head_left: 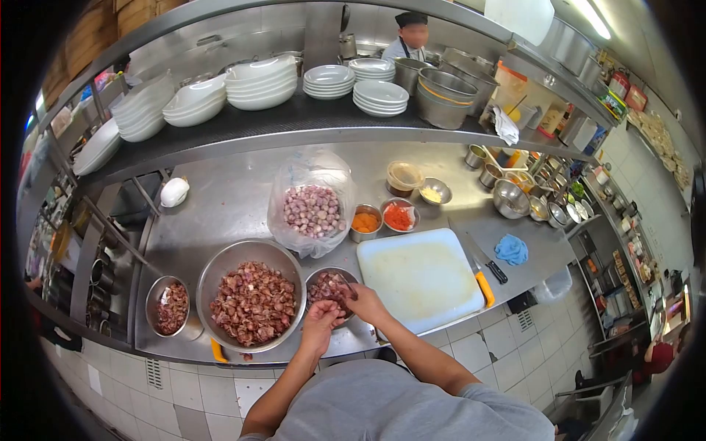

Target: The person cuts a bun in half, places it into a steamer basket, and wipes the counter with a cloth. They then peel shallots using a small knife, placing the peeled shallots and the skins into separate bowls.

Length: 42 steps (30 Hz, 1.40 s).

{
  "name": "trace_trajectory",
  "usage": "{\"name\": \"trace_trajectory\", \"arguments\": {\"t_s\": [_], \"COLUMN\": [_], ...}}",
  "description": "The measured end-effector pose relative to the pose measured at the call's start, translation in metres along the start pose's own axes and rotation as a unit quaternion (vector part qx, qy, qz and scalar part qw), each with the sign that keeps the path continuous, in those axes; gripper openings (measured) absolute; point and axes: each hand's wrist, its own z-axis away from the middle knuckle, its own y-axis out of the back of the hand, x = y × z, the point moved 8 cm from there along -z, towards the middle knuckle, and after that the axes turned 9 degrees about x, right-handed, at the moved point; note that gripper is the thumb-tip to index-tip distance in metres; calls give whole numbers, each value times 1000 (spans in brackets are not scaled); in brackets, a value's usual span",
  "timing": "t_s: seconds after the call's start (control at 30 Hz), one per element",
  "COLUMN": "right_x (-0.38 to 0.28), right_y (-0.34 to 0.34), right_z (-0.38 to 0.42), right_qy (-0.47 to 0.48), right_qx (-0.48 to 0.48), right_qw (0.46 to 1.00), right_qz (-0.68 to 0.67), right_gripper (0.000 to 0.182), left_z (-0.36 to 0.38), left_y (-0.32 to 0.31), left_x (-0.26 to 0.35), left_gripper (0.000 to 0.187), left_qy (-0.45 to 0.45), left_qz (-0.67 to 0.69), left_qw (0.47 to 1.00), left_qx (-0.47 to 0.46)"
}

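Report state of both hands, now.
Left hand: fingers curled over a metal bowl; can't tell whether they grip anything.
Right hand: closed on a thin item, perhaps a small knife; too small to be sure.

1. I can read no text, label, brand, number or sign from here, either near the grip or farther out from it.
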Motion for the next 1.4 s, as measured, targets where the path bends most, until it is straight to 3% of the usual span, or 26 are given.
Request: {"name": "trace_trajectory", "arguments": {"t_s": [0.23, 0.33, 0.4, 0.5, 0.63, 0.8, 0.97, 1.03, 1.17, 1.3, 1.4], "right_x": [-9, -13, -13, -45, -50, -51, -35, -42, -33, -58, -59], "right_y": [-15, -12, -14, 2, 3, 7, -9, -4, -16, -16, -22], "right_z": [0, 4, 17, 31, 34, 44, 48, 54, 43, 56, 58], "right_qy": [56, 88, 17, 32, 80, 18, 70, 9, 96, -80, -124], "right_qx": [-34, 4, -81, -95, -98, -146, -173, -181, -160, -208, -243], "right_qw": [996, 996, 992, 988, 983, 962, 966, 966, 976, 954, 928], "right_qz": [67, -19, -97, -117, -130, -231, -180, -185, -112, -200, -256], "right_gripper": [37, 43, 52, 49, 46, 48, 51, 52, 52, 51, 55], "left_z": [14, 10, 5, 0, 6, 0, 12, 15, 17, 22, 26], "left_y": [-3, -2, 1, -9, -31, -21, -14, -13, -7, -2, -2], "left_x": [23, 29, 28, 35, 52, 45, 48, 49, 56, 64, 72], "left_gripper": [26, 26, 23, 22, 21, 24, 18, 20, 19, 18, 18], "left_qy": [-13, -13, -27, -55, -41, -47, -50, -35, -48, -64, -72], "left_qz": [-15, -16, -14, 38, 7, -4, 14, 28, 21, 29, -17], "left_qw": [1000, 999, 999, 998, 998, 998, 998, 998, 998, 997, 997], "left_qx": [20, 42, 44, -6, -38, -52, -44, -47, -28, -34, -35]}}
